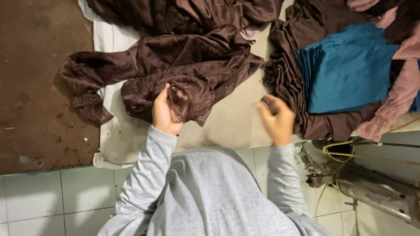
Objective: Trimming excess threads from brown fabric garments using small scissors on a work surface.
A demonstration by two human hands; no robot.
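Note:
My left hand [165, 112] grips the near edge of a crumpled dark brown sheer cloth [188, 65] that lies across a white padded board [227, 122]. The fingers are buried in its lacy hem. My right hand [275, 119] hovers over the bare board to the right, fingers curled and slightly blurred, with a small dark bit at the fingertips; I cannot tell if it pinches anything. It sits beside a pleated brown fabric pile [288, 83]. Both arms wear grey sleeves.
A folded teal cloth [350, 70] rests on the brown pile at right, with dusty pink fabric [402, 87] beyond it. More brown cloth [183, 13] is heaped at the back. A stained brown surface [39, 87] lies left. Metal pipe and wires [372, 188] stand at lower right over tiled floor.

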